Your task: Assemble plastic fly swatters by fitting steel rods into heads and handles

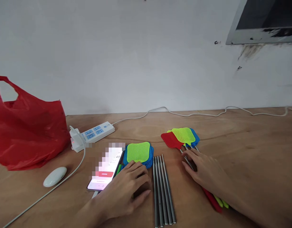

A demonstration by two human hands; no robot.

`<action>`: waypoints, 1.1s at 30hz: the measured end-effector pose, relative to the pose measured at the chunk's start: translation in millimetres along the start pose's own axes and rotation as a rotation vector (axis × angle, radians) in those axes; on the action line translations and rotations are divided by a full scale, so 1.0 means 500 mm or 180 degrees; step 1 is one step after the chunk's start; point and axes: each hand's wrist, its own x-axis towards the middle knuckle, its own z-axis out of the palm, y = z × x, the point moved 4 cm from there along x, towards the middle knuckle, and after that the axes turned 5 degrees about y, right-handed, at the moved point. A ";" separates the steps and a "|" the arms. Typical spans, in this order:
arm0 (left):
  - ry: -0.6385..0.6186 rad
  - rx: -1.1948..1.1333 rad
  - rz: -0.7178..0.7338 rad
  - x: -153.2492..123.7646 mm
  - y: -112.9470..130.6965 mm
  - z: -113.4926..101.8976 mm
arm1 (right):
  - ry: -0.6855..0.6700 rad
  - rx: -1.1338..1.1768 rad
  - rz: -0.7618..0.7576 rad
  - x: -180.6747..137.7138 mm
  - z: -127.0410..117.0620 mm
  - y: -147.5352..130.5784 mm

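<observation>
My left hand [127, 186] is open, its bent fingertips at the lower edge of a pile of square mesh swatter heads, a yellow-green one [138, 152] on top of blue ones [149, 160]. Thumb and fingers are apart, with nothing visible between them. Beside it, several metal rods [161, 190] lie side by side. On the right, assembled fly swatters lie in a bunch: a red head [171, 140], a yellow-green head [184, 135] and a blue head [195, 136]. My right hand [205, 169] rests open over their metal shafts, thumb and forefinger apart. It partly covers the red handle [212, 199] and yellow-green handles.
A lit phone [106, 171] lies left of the swatter heads. Farther left are a white power strip [98, 134] with a plugged-in charger, a white oval case [55, 176] and a red plastic bag [29, 129]. A white cable [198, 114] runs along the wall.
</observation>
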 end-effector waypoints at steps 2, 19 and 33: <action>-0.0007 0.0004 0.0006 -0.001 0.000 0.000 | 0.0120 -0.0016 -0.0111 0.004 -0.009 -0.005; 0.0003 0.0032 0.0031 0.001 0.000 0.000 | 0.0047 -0.0809 -0.0086 0.000 -0.013 -0.002; -0.0046 0.0001 0.0009 0.002 -0.002 0.004 | -0.0080 -0.0053 -0.0023 0.004 -0.024 -0.011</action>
